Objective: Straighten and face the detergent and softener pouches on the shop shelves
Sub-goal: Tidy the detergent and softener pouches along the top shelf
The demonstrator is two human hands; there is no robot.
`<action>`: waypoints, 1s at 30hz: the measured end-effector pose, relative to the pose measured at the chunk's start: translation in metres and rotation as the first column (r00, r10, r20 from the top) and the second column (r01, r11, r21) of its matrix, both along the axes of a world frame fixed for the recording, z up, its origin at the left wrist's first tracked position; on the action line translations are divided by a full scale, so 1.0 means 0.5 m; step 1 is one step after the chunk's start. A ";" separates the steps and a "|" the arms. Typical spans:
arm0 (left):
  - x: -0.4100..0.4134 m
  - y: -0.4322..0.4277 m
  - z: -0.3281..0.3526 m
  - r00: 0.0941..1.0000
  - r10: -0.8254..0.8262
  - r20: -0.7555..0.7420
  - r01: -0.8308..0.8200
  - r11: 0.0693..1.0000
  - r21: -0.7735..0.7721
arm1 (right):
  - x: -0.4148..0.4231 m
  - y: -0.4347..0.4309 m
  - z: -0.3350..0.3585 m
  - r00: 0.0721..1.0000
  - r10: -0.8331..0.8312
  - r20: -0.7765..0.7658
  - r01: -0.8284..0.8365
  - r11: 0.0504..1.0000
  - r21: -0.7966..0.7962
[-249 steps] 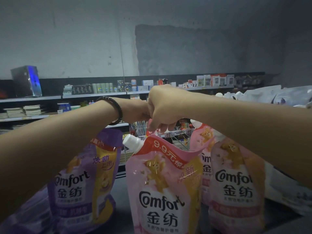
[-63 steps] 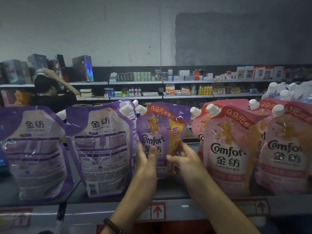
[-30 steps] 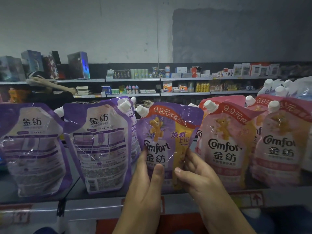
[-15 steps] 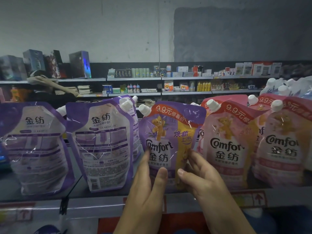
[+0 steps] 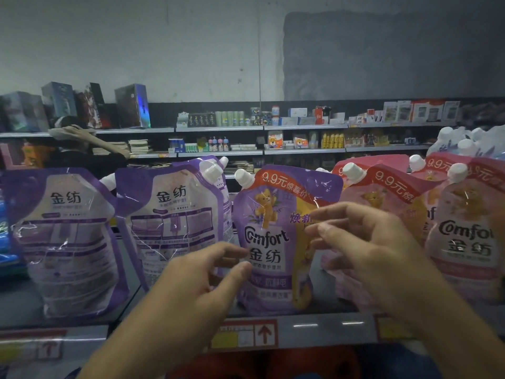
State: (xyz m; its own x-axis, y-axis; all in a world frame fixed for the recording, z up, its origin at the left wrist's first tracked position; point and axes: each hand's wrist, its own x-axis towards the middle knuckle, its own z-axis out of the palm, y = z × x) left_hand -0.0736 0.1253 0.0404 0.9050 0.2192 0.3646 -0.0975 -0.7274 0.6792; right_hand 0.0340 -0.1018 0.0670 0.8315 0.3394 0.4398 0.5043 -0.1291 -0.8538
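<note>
A purple Comfort softener pouch [image 5: 276,239] stands upright at the shelf's front, its label towards me. My left hand [image 5: 196,283] hovers just in front of its lower left side with fingers loosely spread, holding nothing. My right hand [image 5: 363,247] is raised in front of its right side, fingers relaxed and apart from the pouch. Two purple pouches [image 5: 175,225] [image 5: 62,236] to the left show their back panels. Pink Comfort pouches [image 5: 464,236] stand to the right, labels forward.
The shelf's front rail [image 5: 314,329] carries price tags with red arrows. A person [image 5: 82,149] stands behind the shelf at the left, an arm raised to the head. Stocked wall shelves [image 5: 273,140] run along the back. White pouches [image 5: 470,143] sit at the far right.
Both hands have let go of the purple front-facing pouch and pulled back towards me. The pouch stays standing where it was.
</note>
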 end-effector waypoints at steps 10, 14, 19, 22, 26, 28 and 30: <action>-0.041 0.077 0.220 0.994 -0.031 0.102 0.012 0.984 0.180 | 0.013 0.082 0.219 0.944 0.080 0.320 0.012 0.961 -0.275; -0.011 0.111 0.305 0.994 -0.008 0.108 -0.023 0.960 0.279 | 0.056 0.132 0.276 0.926 0.073 0.369 0.080 0.920 -0.384; 0.068 0.151 0.383 0.996 0.068 0.063 -0.087 0.923 0.374 | 0.118 0.180 0.316 0.929 0.121 0.349 0.090 0.841 -0.534; 0.120 0.173 0.411 0.993 0.082 -0.082 -0.042 0.913 0.406 | 0.147 0.199 0.323 0.925 0.150 0.349 0.106 0.780 -0.617; 0.185 0.202 0.424 0.972 0.140 -0.189 -0.026 0.864 0.503 | 0.181 0.215 0.322 0.899 0.202 0.388 0.138 0.711 -0.690; 0.216 0.215 0.425 0.962 0.182 -0.203 -0.035 0.820 0.571 | 0.194 0.220 0.322 0.900 0.233 0.368 0.100 0.712 -0.695; 0.244 0.228 0.426 0.947 0.224 -0.229 -0.042 0.795 0.605 | 0.209 0.228 0.320 0.894 0.268 0.359 0.069 0.710 -0.701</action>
State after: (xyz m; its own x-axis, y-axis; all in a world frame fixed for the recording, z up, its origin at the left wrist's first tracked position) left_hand 0.0484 0.2395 0.2536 0.9638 0.1720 0.2039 0.1541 -0.9829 0.1006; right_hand 0.1384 0.0121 0.2270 0.5725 0.7499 0.3316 0.8197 -0.5129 -0.2551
